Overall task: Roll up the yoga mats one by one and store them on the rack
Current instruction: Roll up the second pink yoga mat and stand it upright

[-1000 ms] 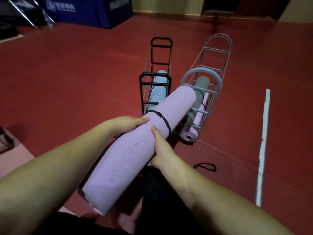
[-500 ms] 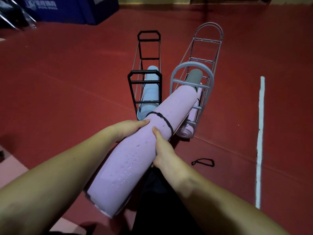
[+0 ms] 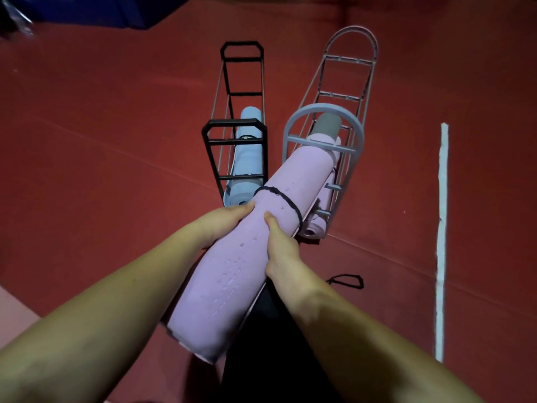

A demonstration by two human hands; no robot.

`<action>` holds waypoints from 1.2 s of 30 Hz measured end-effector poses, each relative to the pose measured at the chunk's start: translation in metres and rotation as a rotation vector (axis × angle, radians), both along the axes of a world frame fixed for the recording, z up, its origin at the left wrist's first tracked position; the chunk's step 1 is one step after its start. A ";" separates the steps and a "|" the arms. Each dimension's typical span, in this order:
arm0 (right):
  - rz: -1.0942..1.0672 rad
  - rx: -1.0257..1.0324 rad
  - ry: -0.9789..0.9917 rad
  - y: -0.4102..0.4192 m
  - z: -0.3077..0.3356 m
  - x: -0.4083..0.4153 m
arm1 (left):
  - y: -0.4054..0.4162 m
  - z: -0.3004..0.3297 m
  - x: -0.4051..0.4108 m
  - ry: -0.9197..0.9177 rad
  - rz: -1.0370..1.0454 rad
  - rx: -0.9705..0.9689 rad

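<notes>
A rolled lilac yoga mat (image 3: 261, 228), bound by a black strap (image 3: 286, 200), is held off the floor and points away from me. My left hand (image 3: 223, 225) grips its left side and my right hand (image 3: 279, 245) grips its right side, thumb on top. The mat's far end sits inside the front hoop of the grey rack (image 3: 324, 112), which holds a grey roll (image 3: 327, 125) and a pink roll (image 3: 312, 231). To the left, the black rack (image 3: 235, 126) holds a light blue roll (image 3: 247, 158).
The floor is red. A loose black strap (image 3: 347, 280) lies on it to the right of my right forearm. A white line (image 3: 441, 228) runs along the floor at the right. Dark blue panels (image 3: 101, 10) stand at the far left.
I have moved closer to the racks. The lilac mat's far end has gone forward from in front of the grey rack into its front hoop. Both hands keep the same grip.
</notes>
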State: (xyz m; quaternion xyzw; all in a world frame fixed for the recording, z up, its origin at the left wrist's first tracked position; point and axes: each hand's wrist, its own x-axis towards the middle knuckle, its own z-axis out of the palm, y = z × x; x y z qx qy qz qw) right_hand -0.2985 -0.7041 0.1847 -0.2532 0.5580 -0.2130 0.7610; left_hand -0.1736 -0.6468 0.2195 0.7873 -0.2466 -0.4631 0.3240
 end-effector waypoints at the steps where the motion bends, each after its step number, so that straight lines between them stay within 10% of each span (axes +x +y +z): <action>1: -0.013 -0.014 0.017 -0.008 -0.005 0.002 | -0.002 -0.004 0.001 0.035 0.010 -0.024; 15: 0.053 -0.207 0.246 -0.151 -0.028 0.041 | -0.043 -0.032 0.019 0.059 -0.021 0.027; 26: 0.258 -0.129 -0.198 -0.062 -0.053 -0.054 | -0.066 -0.031 -0.013 0.007 0.060 -0.078; 36: 0.136 -0.187 -0.190 -0.128 -0.048 -0.043 | -0.106 -0.021 -0.027 -0.029 0.015 -0.200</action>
